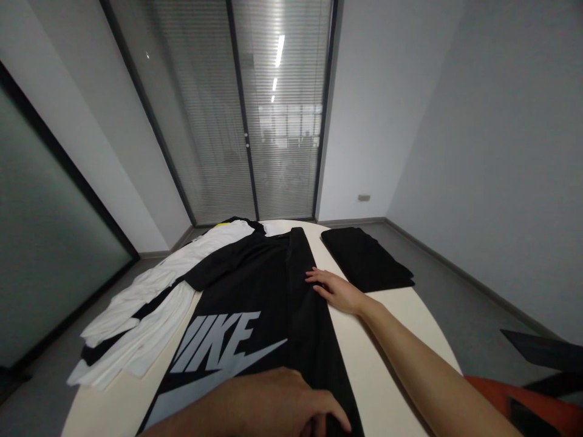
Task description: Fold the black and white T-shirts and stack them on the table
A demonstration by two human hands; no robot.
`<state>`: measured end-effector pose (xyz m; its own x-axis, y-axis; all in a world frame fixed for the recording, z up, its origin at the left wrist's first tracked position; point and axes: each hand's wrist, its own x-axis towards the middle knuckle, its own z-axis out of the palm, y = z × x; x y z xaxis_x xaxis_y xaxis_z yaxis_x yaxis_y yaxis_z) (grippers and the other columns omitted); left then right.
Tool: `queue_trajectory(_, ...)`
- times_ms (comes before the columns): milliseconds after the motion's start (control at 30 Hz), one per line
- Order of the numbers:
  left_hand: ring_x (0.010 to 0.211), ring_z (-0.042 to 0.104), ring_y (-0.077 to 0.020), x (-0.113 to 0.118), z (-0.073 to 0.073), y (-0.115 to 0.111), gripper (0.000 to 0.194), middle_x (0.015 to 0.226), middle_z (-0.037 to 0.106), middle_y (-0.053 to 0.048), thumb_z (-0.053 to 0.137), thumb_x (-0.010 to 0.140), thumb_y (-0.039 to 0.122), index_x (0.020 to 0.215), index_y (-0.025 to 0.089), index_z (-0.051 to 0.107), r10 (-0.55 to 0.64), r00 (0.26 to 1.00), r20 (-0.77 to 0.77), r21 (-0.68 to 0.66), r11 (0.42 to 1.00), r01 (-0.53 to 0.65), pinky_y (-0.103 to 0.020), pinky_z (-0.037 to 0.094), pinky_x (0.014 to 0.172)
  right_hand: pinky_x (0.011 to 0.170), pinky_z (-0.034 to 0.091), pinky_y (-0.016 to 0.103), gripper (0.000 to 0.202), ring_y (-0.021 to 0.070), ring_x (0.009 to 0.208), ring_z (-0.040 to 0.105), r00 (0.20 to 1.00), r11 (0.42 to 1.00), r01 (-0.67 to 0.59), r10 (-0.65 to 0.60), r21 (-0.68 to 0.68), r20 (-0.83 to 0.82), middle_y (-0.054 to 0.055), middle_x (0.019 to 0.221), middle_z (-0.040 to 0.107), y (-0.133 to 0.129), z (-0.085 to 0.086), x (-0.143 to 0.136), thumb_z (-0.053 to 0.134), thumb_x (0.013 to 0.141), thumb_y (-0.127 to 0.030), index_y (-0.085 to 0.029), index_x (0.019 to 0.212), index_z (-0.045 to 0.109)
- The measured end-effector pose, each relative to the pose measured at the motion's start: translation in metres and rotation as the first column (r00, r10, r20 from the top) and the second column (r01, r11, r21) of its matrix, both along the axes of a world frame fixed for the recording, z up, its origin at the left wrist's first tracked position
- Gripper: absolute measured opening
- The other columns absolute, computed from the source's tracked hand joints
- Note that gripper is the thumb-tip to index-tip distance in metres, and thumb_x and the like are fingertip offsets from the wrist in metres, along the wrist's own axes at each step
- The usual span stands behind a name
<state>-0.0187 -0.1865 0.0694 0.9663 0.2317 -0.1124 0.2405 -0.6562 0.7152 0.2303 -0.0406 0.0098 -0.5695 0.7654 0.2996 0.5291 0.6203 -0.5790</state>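
A black T-shirt (268,267) with large pale "NIKE" lettering and a swoosh is spread lengthwise on the table, its right side folded inward in a long strip. My right hand (337,291) lies on that folded edge, fingers stretched out and apart, palm partly over the tabletop. Across the lower end of the shirt reaches my left hand (286,400), fingers bent down around the cloth near its right edge; the frame's bottom cuts off some fingertips.
White and black garments (150,303) lie in a loose heap along the left side of the pale round table (401,328). A folded black cloth (364,258) rests at right. Beyond are a glass partition with blinds (277,164) and an orange-red chair (514,400).
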Motion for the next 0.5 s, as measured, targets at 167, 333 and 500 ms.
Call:
queue_trajectory(167,0.089,0.075,-0.0200,0.009,-0.026,-0.011,0.024,0.101,0.078,-0.001,0.070,0.089,0.021,0.112,0.025,0.070,0.033,0.999,0.028,0.124,0.992,-0.036,-0.023,0.050,0.073,0.120,0.035,0.053,0.031,0.0269,0.144,0.044,1.000,1.000,0.005,-0.005,-0.010,0.010,0.009,0.142,0.061,-0.001,0.002,-0.002,0.052,0.100,-0.032,-0.024,0.127,0.066)
queue_trajectory(333,0.089,0.072,-0.0136,0.017,-0.041,-0.015,0.015,0.103,0.077,-0.001,0.060,0.099,0.033,0.106,0.022,0.067,-0.057,0.979,0.197,0.139,0.990,0.030,-0.018,0.047,0.068,0.119,0.036,0.054,0.031,0.0275,0.144,0.044,0.999,1.000,0.008,-0.007,-0.014,0.031,0.009,0.143,0.060,-0.002,0.004,-0.002,0.051,0.100,-0.030,-0.024,0.127,0.065)
queue_trajectory(500,0.084,0.069,-0.0139,0.000,0.001,-0.011,0.023,0.105,0.077,0.000,0.044,0.105,0.033,0.111,0.028,0.066,-0.011,0.855,0.518,0.411,0.880,-0.238,-0.027,0.048,0.080,0.119,0.037,0.053,0.032,0.0265,0.143,0.045,0.999,1.000,0.002,-0.002,0.002,0.032,0.008,0.143,0.060,-0.001,0.003,-0.001,0.050,0.101,-0.031,-0.024,0.128,0.065)
